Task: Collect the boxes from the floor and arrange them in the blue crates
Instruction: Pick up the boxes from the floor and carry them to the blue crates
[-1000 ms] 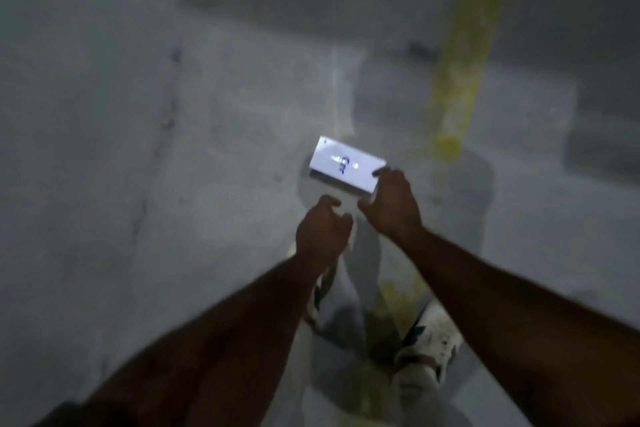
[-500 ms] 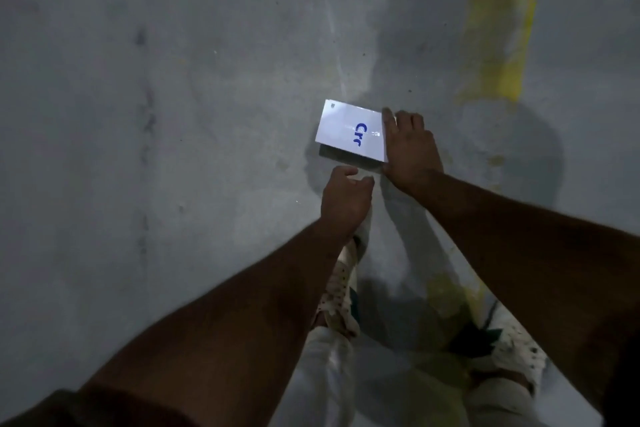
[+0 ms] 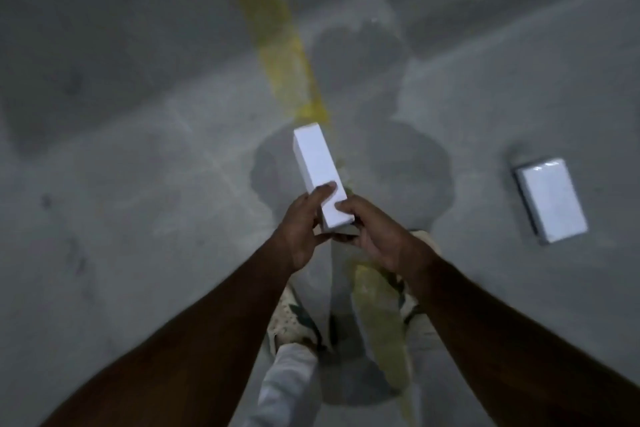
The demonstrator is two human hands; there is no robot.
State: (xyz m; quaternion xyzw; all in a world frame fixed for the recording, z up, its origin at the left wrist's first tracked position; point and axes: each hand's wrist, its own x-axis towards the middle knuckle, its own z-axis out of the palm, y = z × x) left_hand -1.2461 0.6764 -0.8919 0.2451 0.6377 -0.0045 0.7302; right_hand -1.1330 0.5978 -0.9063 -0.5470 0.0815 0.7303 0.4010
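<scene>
- Head view: white box (image 3: 319,174) now off the floor (image 3: 121,184), held out in front of me. Half a second ago it lay flat with my right hand on its edge.
- Left hand (image 3: 300,229) and right hand (image 3: 375,236) both grip its near end, fingers (image 3: 323,189) curled over the top face.
- Second box (image 3: 550,199) lies on the floor, well apart to my right, untouched.
- No blue crates in view; I judge this one picked, carry and placing not yet done.

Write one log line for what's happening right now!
held box | both hands grip: left, right | second box on floor | crates unseen
</scene>
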